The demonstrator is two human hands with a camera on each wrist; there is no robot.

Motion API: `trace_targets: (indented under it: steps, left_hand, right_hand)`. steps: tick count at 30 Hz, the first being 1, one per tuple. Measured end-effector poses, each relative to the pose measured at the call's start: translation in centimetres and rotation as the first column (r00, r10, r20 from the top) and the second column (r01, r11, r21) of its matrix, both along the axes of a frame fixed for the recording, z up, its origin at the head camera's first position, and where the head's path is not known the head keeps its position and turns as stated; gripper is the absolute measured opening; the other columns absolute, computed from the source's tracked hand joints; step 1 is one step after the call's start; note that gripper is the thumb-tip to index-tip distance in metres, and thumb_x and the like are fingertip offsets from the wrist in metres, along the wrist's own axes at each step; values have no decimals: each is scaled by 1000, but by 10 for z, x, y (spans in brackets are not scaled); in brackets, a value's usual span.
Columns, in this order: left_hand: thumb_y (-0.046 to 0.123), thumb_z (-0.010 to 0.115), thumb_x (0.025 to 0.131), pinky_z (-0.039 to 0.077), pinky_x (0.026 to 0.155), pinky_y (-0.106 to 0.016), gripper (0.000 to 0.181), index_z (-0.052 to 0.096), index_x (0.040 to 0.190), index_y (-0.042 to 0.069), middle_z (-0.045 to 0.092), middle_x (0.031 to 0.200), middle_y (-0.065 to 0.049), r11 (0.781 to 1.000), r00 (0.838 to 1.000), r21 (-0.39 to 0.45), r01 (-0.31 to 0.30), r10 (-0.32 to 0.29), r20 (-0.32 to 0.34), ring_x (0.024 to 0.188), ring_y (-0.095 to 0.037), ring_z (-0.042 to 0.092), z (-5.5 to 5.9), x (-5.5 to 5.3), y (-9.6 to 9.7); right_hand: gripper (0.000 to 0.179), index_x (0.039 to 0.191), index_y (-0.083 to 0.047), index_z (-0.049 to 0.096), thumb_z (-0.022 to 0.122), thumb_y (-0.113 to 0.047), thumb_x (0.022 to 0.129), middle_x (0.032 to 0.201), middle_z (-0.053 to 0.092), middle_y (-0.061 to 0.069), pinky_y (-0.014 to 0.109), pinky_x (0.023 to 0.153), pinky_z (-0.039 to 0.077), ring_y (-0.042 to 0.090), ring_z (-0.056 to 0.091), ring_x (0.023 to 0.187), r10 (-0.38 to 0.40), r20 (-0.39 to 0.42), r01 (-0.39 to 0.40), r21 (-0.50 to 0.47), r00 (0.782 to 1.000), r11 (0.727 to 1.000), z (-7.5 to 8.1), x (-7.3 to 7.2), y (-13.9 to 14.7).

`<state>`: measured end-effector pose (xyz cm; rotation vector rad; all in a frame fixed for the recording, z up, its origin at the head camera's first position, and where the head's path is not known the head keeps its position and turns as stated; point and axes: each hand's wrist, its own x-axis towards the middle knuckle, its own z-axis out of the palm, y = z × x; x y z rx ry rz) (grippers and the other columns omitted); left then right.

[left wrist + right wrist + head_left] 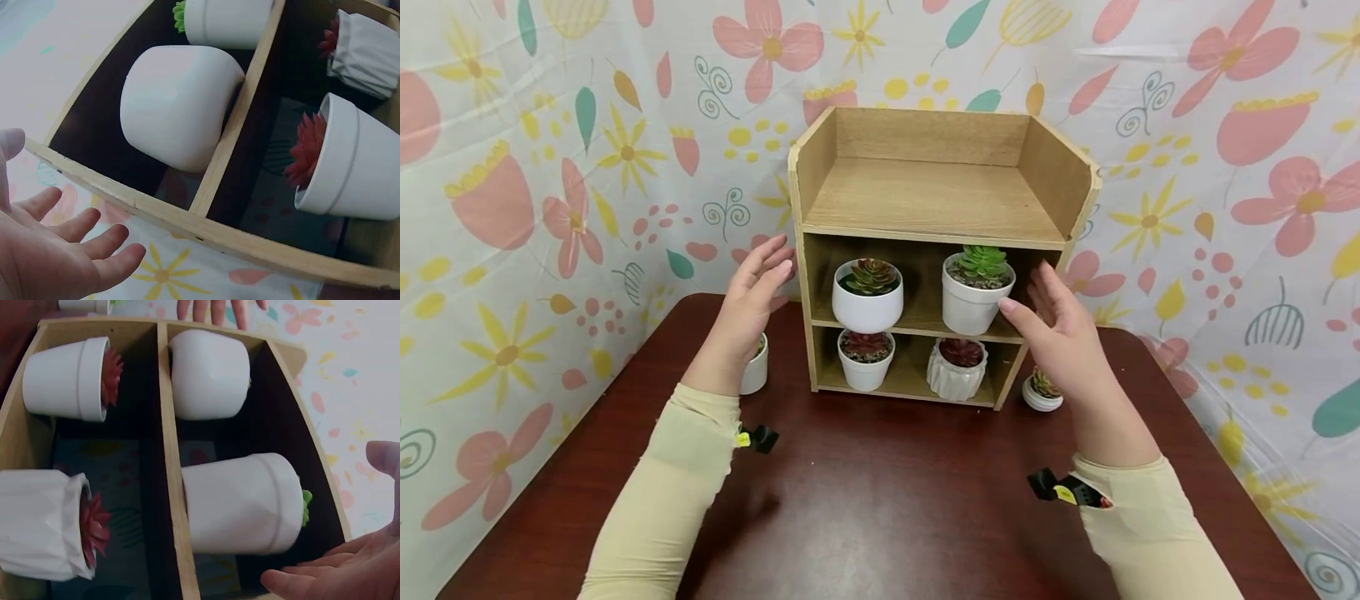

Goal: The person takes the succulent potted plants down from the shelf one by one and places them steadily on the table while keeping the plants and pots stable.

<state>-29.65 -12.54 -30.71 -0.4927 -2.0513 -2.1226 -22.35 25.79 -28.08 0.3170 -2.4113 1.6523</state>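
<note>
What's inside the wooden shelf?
Middle board: reddish-green succulent and green succulent, both white-potted. Bottom board: red succulents in a plain pot and a fluted pot. The wood beneath each pot is covered.

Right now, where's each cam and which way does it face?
Head: on the head, forward and down at the shelf; left hand, right hand and sleeves show.
Left wrist: on that wrist, into the shelf; left hand shows.
Right wrist: on that wrist, into the shelf; right hand shows, plus the left hand's fingers at top.
Shared: both wrist views show the rounded white pot.
</note>
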Motion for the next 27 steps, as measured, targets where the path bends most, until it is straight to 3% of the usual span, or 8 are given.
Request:
trace_targets:
  steps: [3,8,14,19,23,27]
  left_hand:
    - [33,50,106,28,120,-64,59,33,162,19,37,164,-11,1000,1000,22,18,-18,4,149,-32,38,-2,1,4]
    - [32,48,107,30,118,-61,60,31,162,20,36,164,-9,997,999,54,51,-51,12,147,-30,38,-5,2,11]
    - [29,47,107,28,121,-61,60,29,163,18,33,166,-13,995,997,74,70,-71,17,150,-33,36,-11,4,16]
    - [28,47,107,28,122,-60,59,30,163,18,33,166,-12,993,997,84,78,-79,10,150,-35,36,-15,4,18]
    - [29,48,107,27,122,-60,60,30,163,19,33,167,-11,994,997,79,80,-81,4,151,-35,35,-15,5,19]
    - [30,49,107,26,123,-60,61,29,164,20,32,167,-10,995,997,64,72,-73,12,152,-33,35,-15,5,20]
  right_hand:
    - [94,166,-12,-4,62,-31,102,174,-1,6,51,128,14,27,4,162,-2,17,3,-29,1000,1000,-3,-6,-5]
    - [99,164,-10,-9,65,-25,100,173,-8,5,49,130,7,21,-4,161,-11,9,12,-75,1000,997,-13,-22,-13]
    - [108,164,-13,-13,69,-29,96,174,-6,3,46,131,11,15,-2,160,-60,44,63,-84,997,994,-23,-39,-19]
    - [105,167,-14,0,72,-33,94,172,18,10,49,128,20,23,17,158,-107,43,108,-13,993,994,-28,-48,-23]
    - [97,166,-14,18,77,-29,90,162,40,12,47,123,31,23,36,149,-126,-24,125,-45,992,991,-32,-54,-27]
    - [101,165,-16,21,83,-28,86,160,41,9,44,121,34,21,41,144,-173,-29,169,-105,985,980,-33,-60,-30]
